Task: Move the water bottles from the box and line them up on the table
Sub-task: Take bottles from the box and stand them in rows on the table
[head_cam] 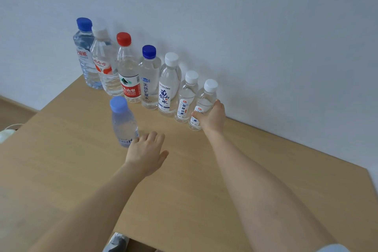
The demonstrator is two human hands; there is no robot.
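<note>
Several water bottles stand in a row along the wall on the wooden table (204,180), from a tall blue-capped bottle (86,55) at the left down to a small white-capped bottle (205,98) at the right end. My right hand (211,117) is wrapped around that rightmost bottle, which stands on the table. A small light-blue-capped bottle (123,122) stands alone in front of the row. My left hand (146,152) hovers just to its right, fingers spread, thumb close to its base but not gripping it.
The wall runs right behind the row. The table's left edge drops off to the floor, where a white object (6,134) lies. At the bottom edge a cardboard box (139,246) with a bottle (116,242) inside peeks out.
</note>
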